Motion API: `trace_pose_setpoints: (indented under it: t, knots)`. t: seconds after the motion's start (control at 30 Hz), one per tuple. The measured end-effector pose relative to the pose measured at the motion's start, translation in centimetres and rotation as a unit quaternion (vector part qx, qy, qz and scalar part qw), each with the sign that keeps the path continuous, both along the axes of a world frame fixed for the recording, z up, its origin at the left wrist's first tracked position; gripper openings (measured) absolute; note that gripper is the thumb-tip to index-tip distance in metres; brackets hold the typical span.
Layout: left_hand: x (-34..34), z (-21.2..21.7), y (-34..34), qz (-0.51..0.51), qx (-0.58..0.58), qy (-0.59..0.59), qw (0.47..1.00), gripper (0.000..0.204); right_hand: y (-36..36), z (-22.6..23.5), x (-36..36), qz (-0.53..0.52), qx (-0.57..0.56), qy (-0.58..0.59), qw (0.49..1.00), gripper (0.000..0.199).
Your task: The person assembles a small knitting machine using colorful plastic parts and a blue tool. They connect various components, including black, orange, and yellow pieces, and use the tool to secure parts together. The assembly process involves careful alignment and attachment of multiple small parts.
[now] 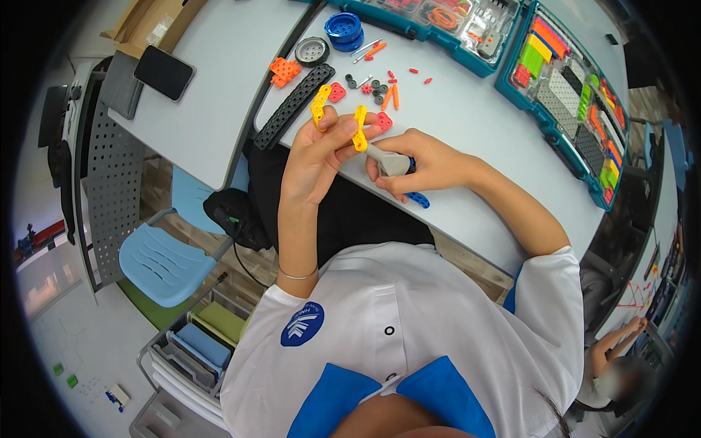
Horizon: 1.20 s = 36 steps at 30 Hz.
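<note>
My left hand (pixel 315 157) pinches a yellow perforated beam (pixel 360 130) between thumb and fingers, just above the table's front edge. Another bent yellow piece (pixel 320 104) shows at the back of that hand's fingers; whether it is gripped or just behind them I cannot tell. My right hand (pixel 434 162) is closed round a grey rounded part (pixel 392 162) whose narrow end meets the lower end of the yellow beam. Below the right fingers a blue perforated piece (pixel 418 199) sticks out. A red plate with holes (pixel 383 123) shows beside the left fingertips.
On the white table (pixel 460 109) lie a long black beam (pixel 296 106), an orange piece (pixel 285 71), a grey wheel (pixel 312 51), blue rims (pixel 343 31) and small pegs. Teal parts cases (pixel 504 84) stand behind and right. A phone (pixel 164 73) lies left; another person (pixel 617 365) sits right.
</note>
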<state>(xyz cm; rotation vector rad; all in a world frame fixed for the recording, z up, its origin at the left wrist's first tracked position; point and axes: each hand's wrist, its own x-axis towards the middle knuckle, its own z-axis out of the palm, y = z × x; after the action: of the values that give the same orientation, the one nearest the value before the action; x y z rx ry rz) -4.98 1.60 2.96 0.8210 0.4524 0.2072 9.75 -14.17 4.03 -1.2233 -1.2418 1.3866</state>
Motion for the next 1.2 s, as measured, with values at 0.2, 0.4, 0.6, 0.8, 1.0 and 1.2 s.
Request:
trace_pose_setpoints:
  t: [0.2,0.4,0.6,0.8,1.0,1.2]
  knots:
    - [-0.1,0.1,0.2,-0.029,0.064,0.034,0.997,0.022,0.0,-0.1,0.1,0.01,0.005,0.0,1.0,0.01]
    - [0.5,1.7,-1.5,-0.052,-0.009,0.049,0.997,0.018,0.0,0.6,-0.1,-0.009,-0.043,-0.037,0.998,0.017]
    - [1.0,1.0,-2.4,-0.026,0.147,0.037,0.988,0.018,-0.2,0.0,-0.7,-0.01,0.033,-0.064,0.997,0.021]
    - [0.9,0.9,-2.5,0.026,0.144,0.008,0.989,0.018,-0.1,0.5,-0.8,-0.011,0.024,-0.084,0.996,0.024]
    - [0.7,0.6,-2.1,-0.011,0.109,0.001,0.994,0.019,-0.1,-0.1,-0.8,-0.022,0.058,-0.091,0.994,0.026]
    - [-1.3,2.0,1.6,-0.011,-0.082,-0.057,0.995,0.027,-0.8,-0.6,-0.1,0.022,-0.052,-0.026,0.998,0.015]
